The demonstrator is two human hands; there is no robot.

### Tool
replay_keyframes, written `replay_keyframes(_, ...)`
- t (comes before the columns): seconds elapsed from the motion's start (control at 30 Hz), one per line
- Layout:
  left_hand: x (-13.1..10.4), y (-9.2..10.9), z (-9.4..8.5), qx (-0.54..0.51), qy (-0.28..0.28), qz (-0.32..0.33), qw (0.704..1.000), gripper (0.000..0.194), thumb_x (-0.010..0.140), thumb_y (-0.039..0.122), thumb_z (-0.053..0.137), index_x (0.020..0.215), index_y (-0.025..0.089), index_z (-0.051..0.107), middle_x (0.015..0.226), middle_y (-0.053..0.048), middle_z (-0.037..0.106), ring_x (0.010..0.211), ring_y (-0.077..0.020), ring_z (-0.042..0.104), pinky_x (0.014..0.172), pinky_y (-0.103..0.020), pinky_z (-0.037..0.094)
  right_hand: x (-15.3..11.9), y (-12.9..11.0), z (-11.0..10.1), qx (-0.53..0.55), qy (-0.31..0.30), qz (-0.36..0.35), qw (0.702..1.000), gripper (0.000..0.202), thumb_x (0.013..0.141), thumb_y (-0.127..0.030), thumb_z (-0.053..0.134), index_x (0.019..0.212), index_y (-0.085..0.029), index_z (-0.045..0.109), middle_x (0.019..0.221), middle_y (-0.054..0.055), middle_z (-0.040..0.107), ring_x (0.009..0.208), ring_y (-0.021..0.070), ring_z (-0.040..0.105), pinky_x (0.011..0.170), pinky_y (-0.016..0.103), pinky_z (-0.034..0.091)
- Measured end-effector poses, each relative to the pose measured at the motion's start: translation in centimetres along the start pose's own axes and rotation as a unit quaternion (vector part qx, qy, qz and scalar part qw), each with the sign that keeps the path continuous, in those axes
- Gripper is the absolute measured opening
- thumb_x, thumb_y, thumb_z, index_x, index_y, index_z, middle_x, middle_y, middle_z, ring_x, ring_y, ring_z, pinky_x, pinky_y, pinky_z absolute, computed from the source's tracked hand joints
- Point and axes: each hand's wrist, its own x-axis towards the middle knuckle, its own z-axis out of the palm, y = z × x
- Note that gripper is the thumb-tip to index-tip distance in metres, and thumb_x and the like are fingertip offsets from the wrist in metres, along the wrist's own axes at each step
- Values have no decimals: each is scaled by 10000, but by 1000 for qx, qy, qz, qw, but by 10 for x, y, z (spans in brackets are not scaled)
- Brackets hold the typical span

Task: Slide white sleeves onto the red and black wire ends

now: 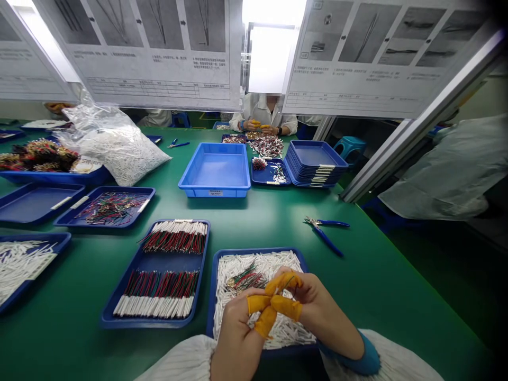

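My left hand [242, 325] and my right hand [317, 304] meet over a blue tray [211, 301] of short white tubes [291, 334]. Both wear orange finger cots, and their fingertips are pinched together. A thin dark wire [286, 281] shows at my right fingers; what the left fingertips grip is hidden behind the cots. Just beyond the hands, a small bunch of red, green and black wires [248, 279] lies on the tubes. Left of this tray, another blue tray [159, 261] carries two rows of wires with white tubes on their ends.
Blue-handled pliers [327, 235] lie to the right. Further back are a deep blue bin [215, 182], stacked trays [315, 159] and a bulging clear bag [127, 153]. A tray of loose wires [109, 207] is at left. Across the table sits a person [264, 114]; printed sheets [159, 58] hang above.
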Motion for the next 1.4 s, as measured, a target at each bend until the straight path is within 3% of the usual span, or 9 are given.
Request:
replay_keyframes(0.1, 5, 9, 1, -55, -29, -22, 998, 116, 727, 157, 585, 770, 180, 690, 837, -76, 679, 777, -229, 610, 734, -322, 483, 0, 1, -3, 93, -1, 36, 995, 221, 657, -380, 718, 741, -192, 638, 715, 29, 584, 680, 170, 558, 627, 300, 494)
replay_keyframes(0.2, 9, 15, 2, -101, -43, -40, 993, 120, 730, 158, 563, 651, 160, 653, 772, -63, 653, 679, -189, 586, 622, -263, 476, 1, 2, -5, 142, -1, 38, 989, 279, 629, -455, 713, 671, -193, 630, 663, 17, 557, 650, 167, 553, 615, 299, 501)
replay_keyframes(0.4, 8, 13, 2, -119, -57, -44, 990, 120, 718, 115, 555, 649, 161, 642, 710, -37, 633, 664, -171, 563, 610, -244, 448, 0, 8, -4, 113, 10, 55, 992, 207, 648, -383, 722, 737, -199, 687, 642, 13, 579, 614, 160, 553, 615, 313, 496)
replay_keyframes(0.6, 6, 12, 3, -52, -52, -7, 997, 112, 736, 127, 565, 722, 165, 669, 818, -70, 662, 787, -220, 591, 736, -315, 452, -1, 4, 0, 7, 16, -27, 999, 88, 686, -272, 700, 653, -191, 692, 625, 17, 576, 603, 152, 517, 579, 291, 464)
replay_keyframes(0.73, 5, 16, 4, -18, -29, 10, 999, 74, 704, 110, 615, 726, 173, 646, 857, -60, 680, 839, -222, 604, 779, -314, 445, -1, 5, -3, 19, 28, -15, 999, 73, 694, -259, 694, 707, -188, 697, 682, 34, 628, 650, 169, 566, 618, 303, 474)
replay_keyframes(0.87, 4, 17, 3, 10, -25, 31, 999, 61, 716, 118, 606, 700, 169, 636, 804, -55, 685, 779, -207, 616, 735, -299, 460, 0, 10, -5, 43, 33, -1, 999, 101, 686, -279, 705, 691, -183, 675, 665, 21, 606, 625, 156, 552, 600, 291, 466)
replay_keyframes(1.1, 6, 16, 2, 28, -33, 66, 997, 109, 710, 102, 578, 695, 147, 676, 711, -57, 676, 664, -189, 620, 631, -265, 465, 0, 9, -4, -94, 11, -39, 995, 222, 652, -332, 726, 565, -184, 586, 567, -9, 496, 571, 147, 461, 555, 288, 432)
replay_keyframes(1.27, 9, 14, -1, 3, -25, 67, 997, 112, 750, 144, 582, 664, 148, 655, 686, -40, 648, 621, -160, 590, 598, -236, 452, -2, 3, -8, -16, 28, -1, 999, 141, 709, -320, 677, 710, -183, 646, 732, 48, 632, 749, 200, 586, 713, 337, 486)
replay_keyframes(1.4, 10, 13, -3, -10, -14, 72, 997, 117, 767, 168, 578, 686, 141, 659, 673, -38, 639, 602, -153, 576, 582, -232, 449, -2, 10, -9, 50, 42, 11, 998, 55, 676, -226, 712, 726, -204, 705, 719, 35, 691, 691, 177, 624, 650, 288, 508)
